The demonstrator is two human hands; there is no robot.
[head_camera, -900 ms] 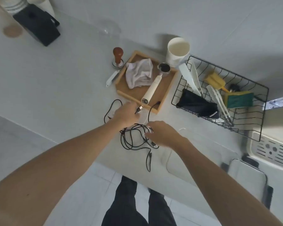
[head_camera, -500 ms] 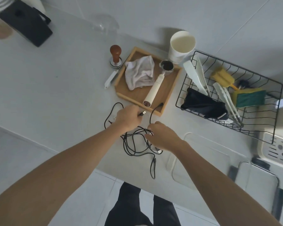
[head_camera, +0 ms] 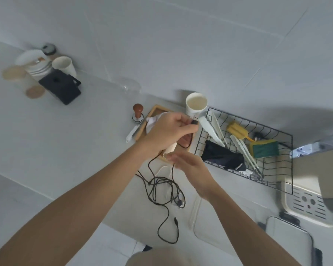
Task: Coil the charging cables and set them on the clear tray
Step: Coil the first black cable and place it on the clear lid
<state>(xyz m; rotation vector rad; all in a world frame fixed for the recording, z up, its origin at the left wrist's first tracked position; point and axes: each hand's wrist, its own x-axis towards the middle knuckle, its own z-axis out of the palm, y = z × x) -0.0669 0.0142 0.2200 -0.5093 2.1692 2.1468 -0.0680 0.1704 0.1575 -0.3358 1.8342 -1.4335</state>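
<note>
Black charging cable (head_camera: 162, 191), USB plug pinched in left hand (head_camera: 167, 129), right hand (head_camera: 188, 166) fingers relaxed, touching the cord.

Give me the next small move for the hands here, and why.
Probably draw the black cable through the right hand to free it from the tangle. The left hand already pinches its USB plug raised over the wooden tray, while the rest lies knotted on the counter.
</note>
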